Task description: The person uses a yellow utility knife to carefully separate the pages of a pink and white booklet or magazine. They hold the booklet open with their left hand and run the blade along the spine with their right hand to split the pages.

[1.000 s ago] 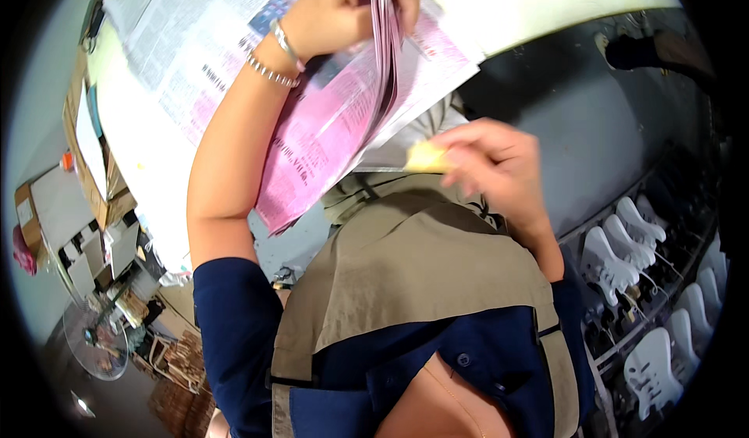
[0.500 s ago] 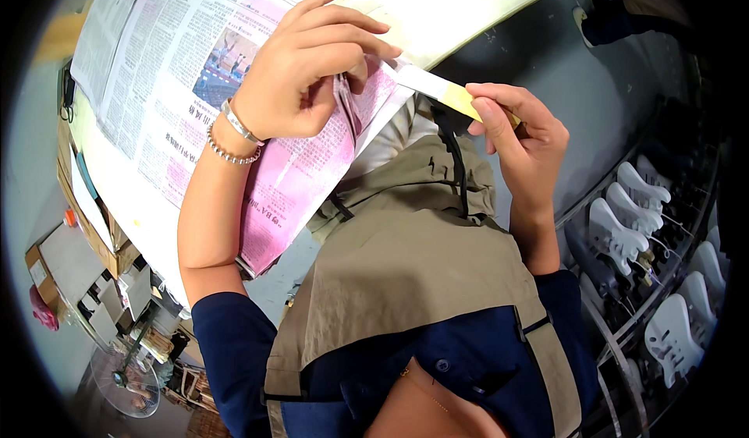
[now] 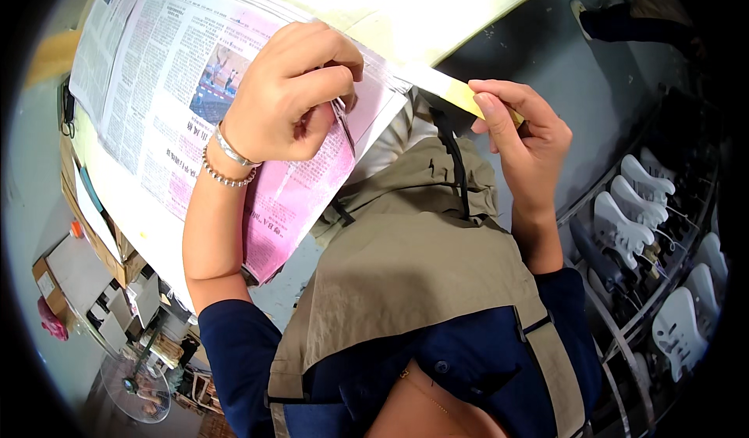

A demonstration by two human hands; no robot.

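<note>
My right hand (image 3: 524,138) pinches the yellow end of a narrow flat strip (image 3: 456,93), whose pale far end reaches to the newspaper's corner at the table edge. I cannot make out what kind of strip it is. My left hand (image 3: 300,95) is closed, its fingers curled in over the newspaper (image 3: 168,87) beside a fold in its pink part. Whatever those fingers hold, if anything, is hidden. The newspaper lies on the pale table (image 3: 437,9), and its pink-stained near part hangs over the edge towards my apron (image 3: 406,274).
White, curved plastic-looking parts (image 3: 620,219) hang in rows on a metal rack (image 3: 624,329) at the right. At the lower left are a fan (image 3: 134,383) and cardboard boxes (image 3: 51,286). Another person's leg (image 3: 632,26) shows at the far right.
My left hand has moved nearer to me and slightly left, away from the strip's pale end, and its outstretched fingers have curled in. The right hand keeps its pinch on the strip, almost still.
</note>
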